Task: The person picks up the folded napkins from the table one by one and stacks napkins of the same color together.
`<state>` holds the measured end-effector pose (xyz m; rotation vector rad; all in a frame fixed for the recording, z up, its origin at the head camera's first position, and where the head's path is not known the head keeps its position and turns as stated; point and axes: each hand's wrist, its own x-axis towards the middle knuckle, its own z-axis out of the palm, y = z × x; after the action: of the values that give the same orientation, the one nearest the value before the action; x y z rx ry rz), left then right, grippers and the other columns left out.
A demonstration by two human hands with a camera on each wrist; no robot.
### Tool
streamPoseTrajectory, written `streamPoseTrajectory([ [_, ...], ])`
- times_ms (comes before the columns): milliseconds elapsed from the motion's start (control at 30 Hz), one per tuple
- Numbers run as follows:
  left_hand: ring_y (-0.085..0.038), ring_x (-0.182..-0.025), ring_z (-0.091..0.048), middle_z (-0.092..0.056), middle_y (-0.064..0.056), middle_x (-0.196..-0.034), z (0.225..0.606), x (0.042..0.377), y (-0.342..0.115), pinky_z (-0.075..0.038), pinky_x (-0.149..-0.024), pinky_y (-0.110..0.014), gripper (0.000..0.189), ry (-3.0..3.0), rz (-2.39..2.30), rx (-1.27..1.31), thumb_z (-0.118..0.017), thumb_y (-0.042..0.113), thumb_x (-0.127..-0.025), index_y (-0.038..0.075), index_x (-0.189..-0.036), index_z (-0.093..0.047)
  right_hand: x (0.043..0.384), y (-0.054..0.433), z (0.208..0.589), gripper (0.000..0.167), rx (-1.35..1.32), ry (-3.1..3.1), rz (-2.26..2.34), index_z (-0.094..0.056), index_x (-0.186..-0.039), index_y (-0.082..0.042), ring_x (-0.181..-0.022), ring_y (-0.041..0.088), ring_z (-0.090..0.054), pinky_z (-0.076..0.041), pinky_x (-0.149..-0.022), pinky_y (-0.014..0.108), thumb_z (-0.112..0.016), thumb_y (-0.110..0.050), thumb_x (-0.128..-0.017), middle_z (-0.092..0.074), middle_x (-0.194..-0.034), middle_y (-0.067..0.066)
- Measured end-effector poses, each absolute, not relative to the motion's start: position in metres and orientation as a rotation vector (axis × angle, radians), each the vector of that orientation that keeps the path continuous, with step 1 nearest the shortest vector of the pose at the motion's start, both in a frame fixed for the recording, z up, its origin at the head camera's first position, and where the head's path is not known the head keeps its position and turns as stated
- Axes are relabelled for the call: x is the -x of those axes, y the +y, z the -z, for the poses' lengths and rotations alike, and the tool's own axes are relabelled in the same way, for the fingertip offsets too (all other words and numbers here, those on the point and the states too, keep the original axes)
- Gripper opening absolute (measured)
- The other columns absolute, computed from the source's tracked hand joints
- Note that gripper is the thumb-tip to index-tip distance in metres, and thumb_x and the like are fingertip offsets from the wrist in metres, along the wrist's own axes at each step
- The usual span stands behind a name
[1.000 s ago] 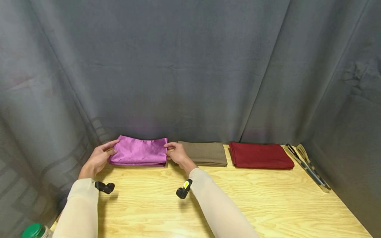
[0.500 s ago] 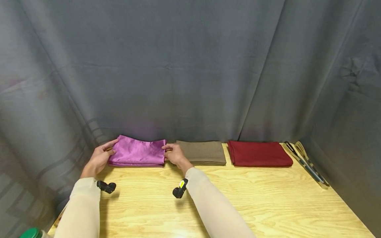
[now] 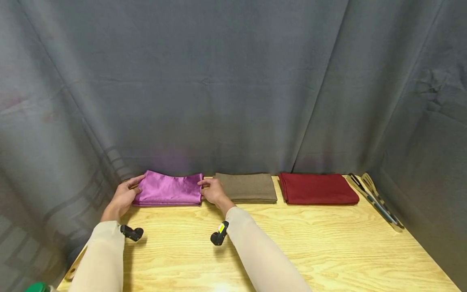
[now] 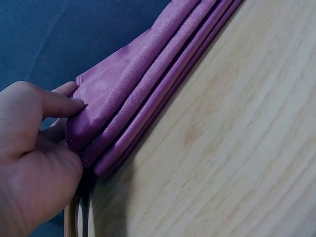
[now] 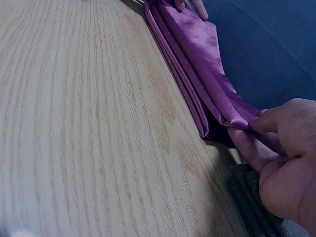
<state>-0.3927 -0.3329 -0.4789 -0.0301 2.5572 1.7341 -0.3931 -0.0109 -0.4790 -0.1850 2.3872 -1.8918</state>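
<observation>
A folded shiny purple satin cloth (image 3: 169, 190) lies at the back left of the wooden table, its layers stacked along the front edge. At its left end my left hand (image 3: 124, 196) pinches the side, and the left wrist view shows the thumb (image 4: 69, 106) over the top layers. My right hand (image 3: 214, 191) pinches the opposite end. In the right wrist view a finger (image 5: 252, 148) reaches under the upper fold, with a lower layer showing beneath. Just right of that hand is a folded brown cloth (image 3: 248, 188).
A folded dark red cloth (image 3: 317, 189) lies farther right, then metal tongs (image 3: 377, 205) by the right edge. Grey curtain (image 3: 219, 89) hangs close behind the table (image 3: 292, 243). At the lower left, a green lid (image 3: 36, 287) is partly in view.
The purple cloth's back edge has come down a little and its top lies flatter. Both hands keep their grip at its ends. The head view has shifted slightly.
</observation>
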Motion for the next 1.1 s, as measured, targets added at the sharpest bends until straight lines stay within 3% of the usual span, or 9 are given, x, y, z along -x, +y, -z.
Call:
streamPoseTrajectory([
  [200,-0.013,-0.132,-0.043,-0.028,-0.025,-0.166,0.481,0.390,-0.335,-0.040,-0.085,-0.003,0.058,2.553,-1.743,0.035,-0.040,-0.003,-0.104,0.001,-0.161,-0.030,0.390,-0.012,0.477,0.038,0.197,2.431,1.842,-0.071,-0.123,0.005,-0.070,0.018,-0.067,-0.063,-0.070,0.032,-0.060,0.016,-0.089,-0.072,-0.114,0.025],
  [300,-0.020,-0.137,-0.040,-0.029,-0.025,-0.165,0.481,0.390,-0.335,-0.038,-0.091,-0.006,0.057,2.561,-1.736,0.027,-0.042,-0.003,-0.103,0.000,-0.160,-0.031,0.390,-0.012,0.476,0.038,0.204,2.471,1.817,-0.071,-0.124,0.005,-0.067,0.017,-0.068,-0.064,-0.071,0.035,-0.061,0.016,-0.089,-0.072,-0.114,0.025],
  [467,-0.036,-0.152,-0.026,-0.024,-0.024,-0.168,0.481,0.388,-0.335,-0.036,-0.119,-0.034,0.058,2.559,-1.697,0.086,-0.040,-0.003,-0.104,0.001,-0.161,-0.029,0.388,-0.012,0.474,0.037,0.208,2.495,1.789,-0.070,-0.124,0.007,-0.066,0.016,-0.067,-0.064,-0.070,0.035,-0.062,0.014,-0.089,-0.073,-0.114,0.026],
  [567,-0.038,-0.153,-0.025,-0.023,-0.025,-0.169,0.483,0.387,-0.335,-0.030,-0.124,-0.046,0.058,2.561,-1.682,0.115,-0.039,-0.003,-0.105,0.001,-0.161,-0.028,0.387,-0.012,0.476,0.036,0.216,2.512,1.772,-0.070,-0.123,0.008,-0.069,0.018,-0.069,-0.063,-0.069,0.033,-0.063,0.013,-0.089,-0.074,-0.112,0.026],
  [800,-0.041,-0.156,-0.021,-0.021,-0.028,-0.168,0.488,0.384,-0.335,-0.022,-0.127,-0.054,0.059,2.549,-1.690,0.122,-0.037,-0.006,-0.104,-0.002,-0.161,-0.024,0.385,-0.012,0.478,0.032,0.203,2.553,1.720,-0.069,-0.123,0.010,-0.077,0.025,-0.074,-0.063,-0.069,0.031,-0.064,0.010,-0.091,-0.075,-0.104,0.023],
  [867,-0.041,-0.155,-0.022,-0.022,-0.029,-0.168,0.488,0.383,-0.335,-0.027,-0.126,-0.049,0.058,2.567,-1.683,0.118,-0.037,-0.006,-0.104,-0.003,-0.161,-0.025,0.384,-0.012,0.476,0.032,0.198,2.571,1.701,-0.069,-0.124,0.009,-0.078,0.025,-0.075,-0.063,-0.068,0.030,-0.064,0.007,-0.092,-0.075,-0.104,0.022],
  [933,-0.041,-0.153,-0.026,-0.025,-0.030,-0.166,0.487,0.382,-0.335,-0.035,-0.120,-0.031,0.058,2.596,-1.663,0.107,-0.038,-0.005,-0.103,-0.005,-0.160,-0.026,0.384,-0.012,0.473,0.032,0.190,2.596,1.670,-0.070,-0.125,0.008,-0.079,0.023,-0.074,-0.061,-0.068,0.027,-0.064,0.004,-0.093,-0.075,-0.104,0.020],
  [1000,-0.041,-0.151,-0.029,-0.028,-0.032,-0.164,0.486,0.382,-0.335,-0.037,-0.104,-0.012,0.057,2.627,-1.642,0.091,-0.039,-0.005,-0.103,-0.007,-0.159,-0.028,0.383,-0.012,0.470,0.032,0.185,2.623,1.631,-0.070,-0.125,0.006,-0.080,0.019,-0.072,-0.059,-0.068,0.023,-0.064,0.002,-0.094,-0.076,-0.106,0.018],
  [1100,-0.042,-0.149,-0.030,-0.030,-0.034,-0.162,0.486,0.381,-0.334,-0.032,-0.084,-0.001,0.056,2.658,-1.622,0.068,-0.040,-0.004,-0.102,-0.009,-0.157,-0.030,0.381,-0.012,0.467,0.032,0.183,2.666,1.569,-0.071,-0.124,0.004,-0.084,0.014,-0.067,-0.054,-0.070,0.020,-0.065,-0.001,-0.094,-0.076,-0.108,0.015],
])
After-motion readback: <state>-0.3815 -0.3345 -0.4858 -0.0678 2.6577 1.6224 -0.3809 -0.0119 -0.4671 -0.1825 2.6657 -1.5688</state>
